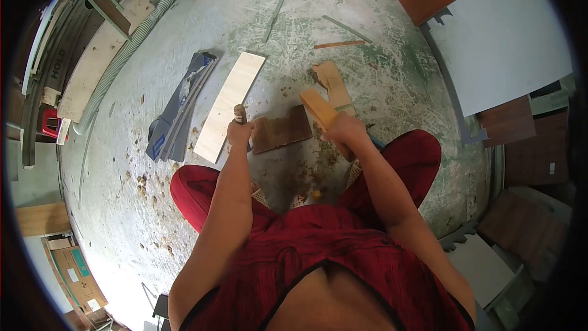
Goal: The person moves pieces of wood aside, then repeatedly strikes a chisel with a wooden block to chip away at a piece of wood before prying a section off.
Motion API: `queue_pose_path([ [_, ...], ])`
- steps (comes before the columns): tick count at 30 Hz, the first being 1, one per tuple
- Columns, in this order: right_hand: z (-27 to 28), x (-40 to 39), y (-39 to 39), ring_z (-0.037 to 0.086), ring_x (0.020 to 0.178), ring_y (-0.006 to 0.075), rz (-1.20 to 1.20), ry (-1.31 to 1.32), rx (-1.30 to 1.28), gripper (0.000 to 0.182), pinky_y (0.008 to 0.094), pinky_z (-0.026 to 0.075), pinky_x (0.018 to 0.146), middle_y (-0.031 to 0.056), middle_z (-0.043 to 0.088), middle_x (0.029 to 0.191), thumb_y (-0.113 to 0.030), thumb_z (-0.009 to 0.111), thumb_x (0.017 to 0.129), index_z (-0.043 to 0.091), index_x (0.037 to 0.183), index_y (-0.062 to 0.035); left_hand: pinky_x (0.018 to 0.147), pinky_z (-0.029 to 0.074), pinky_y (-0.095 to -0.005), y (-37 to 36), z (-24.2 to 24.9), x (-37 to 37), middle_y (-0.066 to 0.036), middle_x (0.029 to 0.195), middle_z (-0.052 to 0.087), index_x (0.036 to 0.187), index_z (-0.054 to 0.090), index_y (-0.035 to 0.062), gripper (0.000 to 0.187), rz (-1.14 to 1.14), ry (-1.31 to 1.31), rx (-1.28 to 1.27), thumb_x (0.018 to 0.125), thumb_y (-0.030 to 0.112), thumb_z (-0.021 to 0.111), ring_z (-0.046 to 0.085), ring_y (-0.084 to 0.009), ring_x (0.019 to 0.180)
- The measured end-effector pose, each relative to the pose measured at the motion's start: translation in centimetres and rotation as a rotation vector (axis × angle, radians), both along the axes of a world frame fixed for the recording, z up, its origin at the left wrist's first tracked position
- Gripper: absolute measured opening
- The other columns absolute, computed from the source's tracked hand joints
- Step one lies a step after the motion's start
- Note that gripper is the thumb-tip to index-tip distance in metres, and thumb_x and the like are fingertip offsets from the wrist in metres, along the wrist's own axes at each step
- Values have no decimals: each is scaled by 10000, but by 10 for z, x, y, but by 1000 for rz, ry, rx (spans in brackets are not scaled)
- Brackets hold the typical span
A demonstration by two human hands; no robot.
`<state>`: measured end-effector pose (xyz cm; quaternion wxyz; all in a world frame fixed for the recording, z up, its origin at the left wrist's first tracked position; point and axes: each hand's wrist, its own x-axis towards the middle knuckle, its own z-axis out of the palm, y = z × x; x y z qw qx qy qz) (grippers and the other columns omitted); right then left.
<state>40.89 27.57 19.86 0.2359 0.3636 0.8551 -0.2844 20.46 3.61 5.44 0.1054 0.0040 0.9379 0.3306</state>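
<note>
- Worn concrete floor, scuffed and stained, spread across most of the view; brown crumbs lay scattered over it.
- White sheet stood out at the far right; a ribbed hose curved along the left side.
- The person's red-clad knees were bent and spread apart, one on each side of the work.
- Pale board, long and flat, lay ahead and to the left; dark strips were bunched just left of it.
- Brown board lay on the floor between the two hands, slightly slanted.
- Tan piece, ragged at its far end, lay ahead of the right hand.
- Yellow block was gripped in the right hand, tilted, its far end near the brown board's right edge; whether they touched, the view could not tell.
- Wooden handle stuck up from the clenched left hand, beside the brown board's left edge; its lower end was unclear.
</note>
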Motion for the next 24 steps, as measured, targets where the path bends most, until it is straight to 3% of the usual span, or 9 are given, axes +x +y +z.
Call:
queue_pose_path([
  [4, -16, 5, -1, 629, 980, 314, -21, -81, 96, 627, 385, 506, 823, 157, 653, 1037, -369, 800, 573, 621, 1050, -3, 667, 510, -389, 5, -2, -2, -181, 774, 667, 851, 659, -15, 386, -37, 29, -15, 570, 239, 733, 656, -300, 723],
  [7, -21, 4, -5, 630, 983, 310, 32, -121, 97, 622, 396, 509, 821, 153, 651, 1049, -366, 805, 575, 624, 1045, -2, 795, 491, -416, 13, 9, 6, -199, 891, 668, 909, 666, 3, 494, -71, -26, -63, 597, 373, 764, 635, -345, 906],
  [10, -23, -1, -12, 632, 978, 308, 44, -123, 78, 619, 409, 510, 812, 155, 648, 1056, -363, 806, 588, 621, 1056, -4, 821, 485, -420, 15, 12, 8, -204, 915, 663, 944, 653, -8, 565, -120, -30, -97, 597, 422, 769, 633, -346, 921],
  [14, -36, -9, -8, 631, 981, 309, 44, -61, 66, 591, 417, 508, 808, 152, 649, 1050, -356, 807, 599, 625, 1043, -12, 699, 527, -393, 20, -8, 1, -180, 902, 666, 962, 644, -7, 515, -167, -195, -83, 616, 354, 768, 657, -300, 843],
  [16, -47, -16, -7, 627, 989, 311, 34, -28, 63, 599, 409, 505, 807, 152, 648, 1048, -364, 807, 597, 621, 1046, -14, 610, 545, -379, 29, 13, 14, -163, 884, 666, 948, 644, -9, 457, -150, -343, -21, 632, 296, 766, 666, -270, 781],
  [19, -53, -22, -1, 626, 974, 318, 13, 32, 35, 642, 393, 499, 796, 163, 648, 1030, -408, 795, 588, 612, 1052, -5, 466, 551, -331, 36, 28, 26, -147, 794, 655, 916, 630, -52, 419, -185, -358, 97, 601, 181, 775, 640, -230, 586],
  [22, -49, -27, -2, 629, 949, 329, 6, 126, -17, 692, 388, 489, 792, 175, 648, 1016, -454, 777, 577, 595, 1065, 1, 520, 558, -359, 37, 31, 25, -120, 780, 663, 896, 642, -19, 357, -164, -749, 401, 633, 188, 765, 650, -236, 678],
  [24, -40, -28, -8, 615, 993, 326, -41, 173, -17, 740, 391, 484, 822, 165, 633, 1063, -445, 780, 569, 556, 1131, -18, 543, 546, -364, 43, 45, 26, -129, 770, 664, 879, 640, -24, 353, -140, -603, 381, 625, 185, 768, 649, -254, 676],
])
